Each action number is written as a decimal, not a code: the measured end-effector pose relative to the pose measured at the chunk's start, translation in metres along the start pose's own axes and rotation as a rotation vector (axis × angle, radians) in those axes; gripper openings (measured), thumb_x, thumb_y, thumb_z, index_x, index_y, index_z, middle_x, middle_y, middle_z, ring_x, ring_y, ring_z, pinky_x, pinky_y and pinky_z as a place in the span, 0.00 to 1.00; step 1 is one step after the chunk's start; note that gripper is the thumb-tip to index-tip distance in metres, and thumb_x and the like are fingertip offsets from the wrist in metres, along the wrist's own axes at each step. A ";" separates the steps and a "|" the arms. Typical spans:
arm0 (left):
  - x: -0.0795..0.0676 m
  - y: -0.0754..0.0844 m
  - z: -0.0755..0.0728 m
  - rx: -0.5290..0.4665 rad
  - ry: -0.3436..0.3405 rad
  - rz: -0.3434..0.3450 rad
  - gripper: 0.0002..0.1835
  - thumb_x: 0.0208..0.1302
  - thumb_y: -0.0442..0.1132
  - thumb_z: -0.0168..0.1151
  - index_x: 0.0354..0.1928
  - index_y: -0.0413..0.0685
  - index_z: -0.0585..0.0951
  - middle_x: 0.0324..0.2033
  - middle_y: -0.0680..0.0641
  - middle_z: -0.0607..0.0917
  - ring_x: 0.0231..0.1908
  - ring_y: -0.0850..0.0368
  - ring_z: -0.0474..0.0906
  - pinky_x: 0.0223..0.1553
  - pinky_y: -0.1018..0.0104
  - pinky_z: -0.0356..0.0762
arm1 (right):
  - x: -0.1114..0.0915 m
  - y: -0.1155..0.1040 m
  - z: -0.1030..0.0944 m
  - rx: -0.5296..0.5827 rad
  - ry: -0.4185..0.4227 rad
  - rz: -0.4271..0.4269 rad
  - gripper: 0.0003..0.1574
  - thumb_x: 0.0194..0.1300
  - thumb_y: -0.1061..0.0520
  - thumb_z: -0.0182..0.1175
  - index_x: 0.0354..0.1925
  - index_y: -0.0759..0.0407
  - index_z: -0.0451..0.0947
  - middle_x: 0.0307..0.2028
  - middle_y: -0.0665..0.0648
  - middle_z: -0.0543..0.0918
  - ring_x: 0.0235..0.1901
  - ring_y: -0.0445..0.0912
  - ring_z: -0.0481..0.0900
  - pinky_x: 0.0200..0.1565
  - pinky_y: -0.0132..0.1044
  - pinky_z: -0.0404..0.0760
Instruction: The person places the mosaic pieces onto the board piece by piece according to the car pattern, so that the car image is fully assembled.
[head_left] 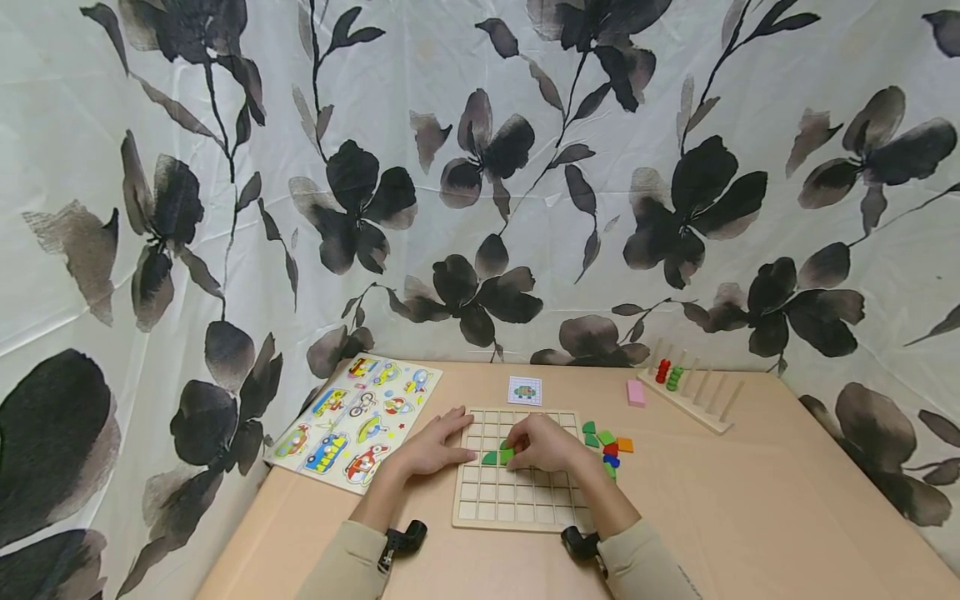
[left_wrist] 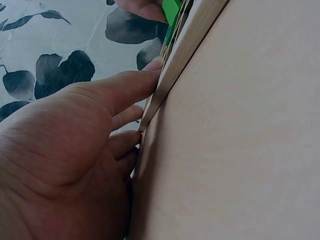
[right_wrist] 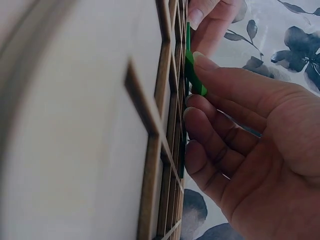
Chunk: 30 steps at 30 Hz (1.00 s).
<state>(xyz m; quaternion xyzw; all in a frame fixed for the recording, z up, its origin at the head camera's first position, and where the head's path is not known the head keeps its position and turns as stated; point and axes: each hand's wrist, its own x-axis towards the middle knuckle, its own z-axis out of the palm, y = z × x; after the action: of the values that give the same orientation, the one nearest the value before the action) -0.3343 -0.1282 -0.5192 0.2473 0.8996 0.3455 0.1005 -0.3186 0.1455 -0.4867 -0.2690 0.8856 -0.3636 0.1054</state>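
Observation:
A wooden grid board (head_left: 517, 527) lies in front of me. Between thumb and fingers my right hand (head_left: 546, 442) pinches a green block (right_wrist: 194, 76), low over the squares left of the board's middle. Another green piece (head_left: 490, 458) sits in the grid just left of it. My left hand (head_left: 430, 443) rests along the board's left edge with fingers spread and rather straight. In the left wrist view its thumb (left_wrist: 135, 87) touches the rim, and the other fingertips are against the side.
Several loose coloured blocks (head_left: 611, 448) lie right of the board. Behind it is a small pattern card (head_left: 525, 391). A vehicle picture board (head_left: 360, 417) lies at left. Back right stand a pink block (head_left: 635, 393) and a peg rack (head_left: 697, 404) with red and green beads.

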 end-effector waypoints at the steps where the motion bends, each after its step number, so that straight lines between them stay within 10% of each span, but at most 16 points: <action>1: 0.000 0.000 0.000 -0.002 0.002 0.002 0.42 0.68 0.55 0.68 0.78 0.43 0.67 0.81 0.36 0.56 0.82 0.37 0.47 0.83 0.38 0.40 | 0.000 -0.001 0.000 -0.002 -0.001 -0.003 0.10 0.57 0.61 0.79 0.37 0.59 0.89 0.25 0.47 0.82 0.28 0.41 0.75 0.30 0.30 0.76; 30: 0.001 -0.002 0.001 0.003 0.003 0.004 0.41 0.68 0.54 0.68 0.78 0.45 0.67 0.81 0.37 0.56 0.82 0.37 0.47 0.83 0.38 0.41 | -0.007 0.009 -0.009 -0.042 0.064 -0.033 0.13 0.60 0.62 0.75 0.45 0.60 0.88 0.29 0.47 0.81 0.30 0.41 0.75 0.33 0.32 0.76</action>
<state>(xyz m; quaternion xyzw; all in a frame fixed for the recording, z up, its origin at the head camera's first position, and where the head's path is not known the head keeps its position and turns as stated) -0.3355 -0.1286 -0.5217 0.2487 0.8998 0.3448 0.0983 -0.3201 0.1598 -0.4872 -0.2741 0.8914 -0.3550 0.0653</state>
